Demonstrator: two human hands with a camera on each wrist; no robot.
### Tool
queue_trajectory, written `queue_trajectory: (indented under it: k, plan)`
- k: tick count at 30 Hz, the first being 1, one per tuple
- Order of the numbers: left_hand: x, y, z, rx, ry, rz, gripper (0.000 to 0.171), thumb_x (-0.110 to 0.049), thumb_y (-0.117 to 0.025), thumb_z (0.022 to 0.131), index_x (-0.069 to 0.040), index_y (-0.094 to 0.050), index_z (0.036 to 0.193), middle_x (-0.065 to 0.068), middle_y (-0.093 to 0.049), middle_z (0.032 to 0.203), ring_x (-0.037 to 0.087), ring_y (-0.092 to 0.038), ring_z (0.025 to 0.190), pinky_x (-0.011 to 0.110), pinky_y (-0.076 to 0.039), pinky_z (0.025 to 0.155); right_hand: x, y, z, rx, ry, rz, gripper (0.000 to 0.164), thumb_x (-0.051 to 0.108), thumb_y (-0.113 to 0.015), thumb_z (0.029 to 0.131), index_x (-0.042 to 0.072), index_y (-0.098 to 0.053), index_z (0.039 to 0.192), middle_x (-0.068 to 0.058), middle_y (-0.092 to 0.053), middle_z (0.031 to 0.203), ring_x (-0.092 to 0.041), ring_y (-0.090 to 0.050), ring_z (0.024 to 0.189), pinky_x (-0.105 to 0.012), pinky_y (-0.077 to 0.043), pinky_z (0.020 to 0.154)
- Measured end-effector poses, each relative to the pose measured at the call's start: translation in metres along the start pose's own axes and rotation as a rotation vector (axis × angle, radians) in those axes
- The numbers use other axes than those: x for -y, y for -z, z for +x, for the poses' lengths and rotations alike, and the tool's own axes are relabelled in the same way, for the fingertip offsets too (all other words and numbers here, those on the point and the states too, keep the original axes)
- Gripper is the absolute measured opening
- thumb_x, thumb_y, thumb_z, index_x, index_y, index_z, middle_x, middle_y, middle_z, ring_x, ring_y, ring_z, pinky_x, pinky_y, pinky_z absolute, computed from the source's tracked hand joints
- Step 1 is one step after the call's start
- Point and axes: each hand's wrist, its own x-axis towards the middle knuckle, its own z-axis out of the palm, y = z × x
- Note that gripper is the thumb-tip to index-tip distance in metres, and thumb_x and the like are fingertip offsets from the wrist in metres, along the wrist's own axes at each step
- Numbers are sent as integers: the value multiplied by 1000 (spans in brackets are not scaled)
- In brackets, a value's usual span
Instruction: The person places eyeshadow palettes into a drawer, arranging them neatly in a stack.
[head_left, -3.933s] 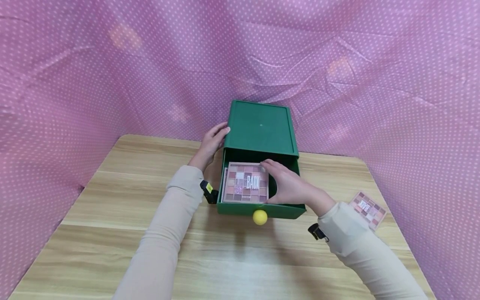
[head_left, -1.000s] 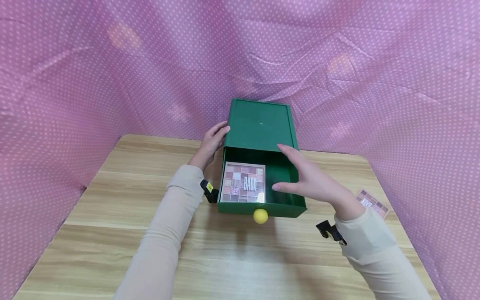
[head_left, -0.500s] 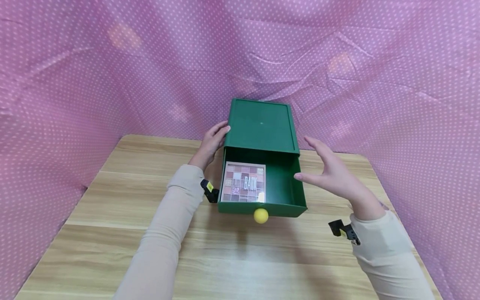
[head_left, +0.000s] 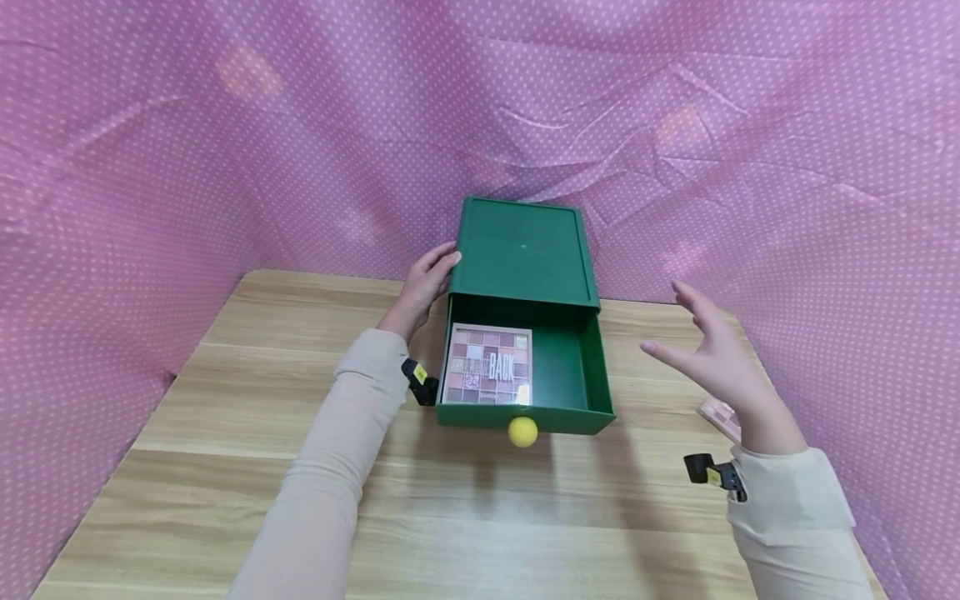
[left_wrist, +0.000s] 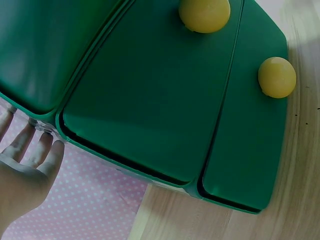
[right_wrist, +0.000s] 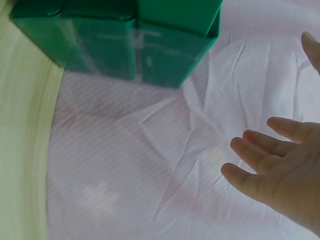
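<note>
A green drawer cabinet (head_left: 522,250) stands at the back of the table, its top drawer (head_left: 566,375) pulled out. Inside that drawer, on the left, lies an eyeshadow palette (head_left: 487,367) with a clear lid and "BACK" lettering. My left hand (head_left: 422,287) rests its fingertips against the cabinet's left side; the left wrist view shows its fingers (left_wrist: 40,150) at the wall. To the right of the cabinet, my right hand (head_left: 720,354) hovers with fingers spread, holding nothing. Behind its wrist, a second palette (head_left: 718,414) on the table is partly hidden.
The opened drawer carries a yellow ball knob (head_left: 522,432) that juts toward me. Lower drawers with yellow knobs (left_wrist: 277,77) appear in the left wrist view. Pink dotted cloth (head_left: 480,108) hangs behind and beside the wooden table (head_left: 247,400).
My right hand has let go of the palette, leaving it in the drawer, and moved right past the cabinet, fingers apart. My left hand has stayed on the cabinet's side.
</note>
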Motion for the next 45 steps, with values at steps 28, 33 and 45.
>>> queue_trajectory:
  k: [28,33,45]
  plan:
    - [-1,-2,2,12,-15,-64,47,-28,-55,85,-11,-43,127,10,-47,119,21,-51,101,32,-40,86,-109,-14,-40,-477,-607,12,90,44,-59,77,9,-4,139,-13,-6,141,-30,-5,126,-46,-5,100]
    - [-1,-2,2,10,-15,-58,47,-28,-54,85,-11,-43,127,11,-47,119,21,-51,102,30,-41,84,-126,-21,-42,-577,-728,-32,92,45,-63,72,8,-9,138,-14,-10,140,-30,-9,126,-42,-9,101]
    - [0,-2,2,3,-9,-60,46,-27,-55,85,-11,-44,127,11,-49,118,21,-52,99,30,-42,84,-159,-35,-55,-564,-954,-132,101,53,-60,69,-2,-8,135,-27,-9,135,-39,-8,123,-57,-10,95]
